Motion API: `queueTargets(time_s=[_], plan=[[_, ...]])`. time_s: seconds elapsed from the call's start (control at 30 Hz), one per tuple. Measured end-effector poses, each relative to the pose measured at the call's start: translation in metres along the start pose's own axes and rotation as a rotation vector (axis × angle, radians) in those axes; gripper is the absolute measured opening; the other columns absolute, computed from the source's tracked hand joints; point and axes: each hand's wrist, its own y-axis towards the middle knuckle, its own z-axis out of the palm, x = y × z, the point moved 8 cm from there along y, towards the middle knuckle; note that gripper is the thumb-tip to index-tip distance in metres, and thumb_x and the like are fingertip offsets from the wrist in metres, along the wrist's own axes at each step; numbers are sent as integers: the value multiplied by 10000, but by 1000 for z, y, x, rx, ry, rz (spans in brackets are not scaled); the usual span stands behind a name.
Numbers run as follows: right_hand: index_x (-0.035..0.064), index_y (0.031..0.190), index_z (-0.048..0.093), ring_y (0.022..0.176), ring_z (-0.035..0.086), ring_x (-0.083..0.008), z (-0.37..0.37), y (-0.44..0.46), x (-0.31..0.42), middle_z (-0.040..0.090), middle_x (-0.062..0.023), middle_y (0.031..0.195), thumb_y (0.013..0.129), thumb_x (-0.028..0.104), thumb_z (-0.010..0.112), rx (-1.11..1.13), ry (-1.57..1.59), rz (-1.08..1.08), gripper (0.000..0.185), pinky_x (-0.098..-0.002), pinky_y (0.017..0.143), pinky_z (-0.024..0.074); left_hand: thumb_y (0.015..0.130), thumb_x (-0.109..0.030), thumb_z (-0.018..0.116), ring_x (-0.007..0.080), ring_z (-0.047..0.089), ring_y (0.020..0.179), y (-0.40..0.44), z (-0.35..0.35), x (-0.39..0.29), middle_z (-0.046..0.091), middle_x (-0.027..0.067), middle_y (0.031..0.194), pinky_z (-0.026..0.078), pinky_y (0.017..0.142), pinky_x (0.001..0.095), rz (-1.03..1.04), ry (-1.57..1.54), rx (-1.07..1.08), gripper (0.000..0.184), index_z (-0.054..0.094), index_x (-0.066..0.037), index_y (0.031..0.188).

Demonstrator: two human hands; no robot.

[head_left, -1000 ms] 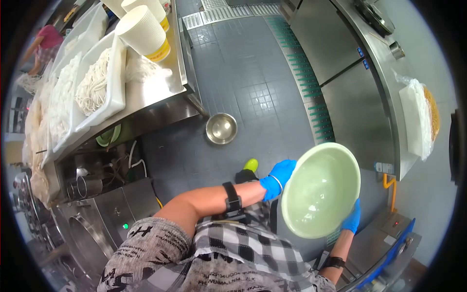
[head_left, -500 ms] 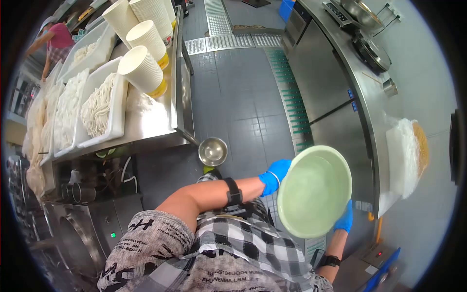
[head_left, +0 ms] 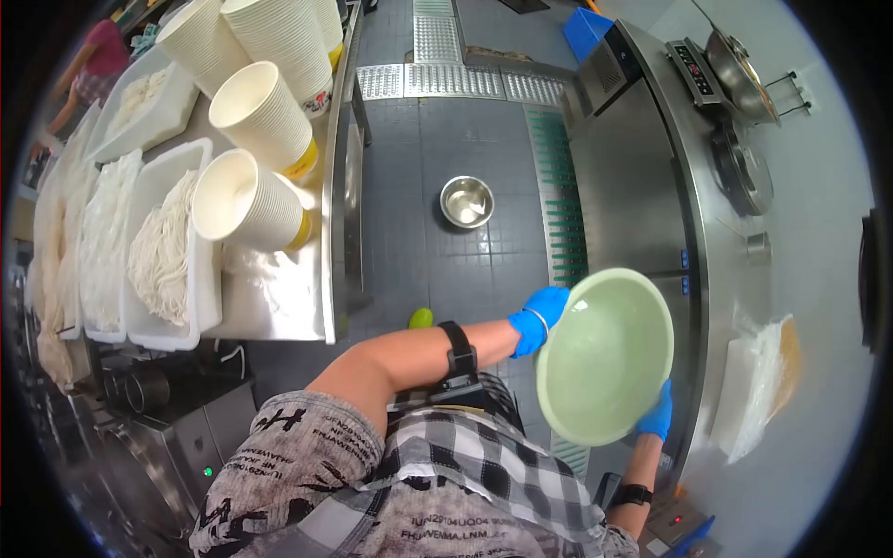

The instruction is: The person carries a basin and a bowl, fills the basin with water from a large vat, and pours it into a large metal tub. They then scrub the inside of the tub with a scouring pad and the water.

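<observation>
A light green plastic basin [head_left: 605, 372] is held out in front of my body, to the right, with what looks like clear liquid glinting inside. My left hand [head_left: 541, 319], in a blue glove, grips its left rim. On the lower right rim is my right hand [head_left: 658, 415], also blue-gloved and closed on the edge; the basin hides part of its fingers. Farther ahead, a round metal bowl [head_left: 467, 202] appears to rest on the grey tiled floor.
At left, a steel table [head_left: 279, 312] carries stacked paper cups [head_left: 253, 200] and a white tub of noodles [head_left: 200, 307]. Along the right runs a steel counter [head_left: 712, 307] with an induction cooker [head_left: 693, 73] and a plastic-wrapped package [head_left: 753, 386]. Another person [head_left: 100, 56] stands far left.
The metal bowl has shifted forward and to the right across the floor, away from my feet. My view has moved forward along the table. Both hands keep hold of the basin.
</observation>
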Motion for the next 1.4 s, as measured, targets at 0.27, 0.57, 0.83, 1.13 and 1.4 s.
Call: queueTargets(time_s=[0.27, 0.57, 0.83, 1.13, 1.4], plan=[[33, 1108, 456, 961, 479, -243, 115, 97, 73, 490, -107, 1090, 810, 377, 437, 90, 53, -48, 455, -351, 836, 376, 750, -164, 451, 326, 533, 669, 125, -39, -75, 542, 188, 732, 422, 579, 380, 487, 508, -55, 158, 532, -29, 769], [-2, 1077, 472, 921, 502, -219, 261, 249, 136, 516, -108, 1044, 808, 343, 465, 223, 38, -45, 437, -333, 800, 398, 808, -159, 405, 187, 557, 719, 245, -123, -86, 581, 95, 823, 440, 655, 295, 158, -276, -136, 204, 557, -36, 866], [8, 1075, 476, 914, 499, -230, 425, 353, 166, 522, -102, 1023, 798, 320, 487, 406, 0, 80, 417, -348, 796, 396, 829, -228, 400, 168, 544, 746, 326, -222, -119, 567, 93, 849, 443, 683, 300, 146, -671, -346, 248, 536, -32, 894], [16, 1092, 464, 945, 486, -239, 573, 434, 191, 506, -111, 1061, 805, 354, 462, 558, -83, 137, 443, -354, 818, 382, 829, -227, 434, 131, 514, 627, 387, -310, -196, 548, 49, 738, 423, 564, 280, 244, -582, -535, 230, 546, -27, 811], [39, 1086, 477, 937, 492, -232, 645, 464, 254, 510, -100, 1057, 815, 350, 439, 564, -194, 97, 414, -337, 819, 386, 848, -206, 398, 113, 510, 654, 448, -327, -252, 535, 40, 731, 420, 596, 256, 189, -701, -497, 206, 526, -48, 810]])
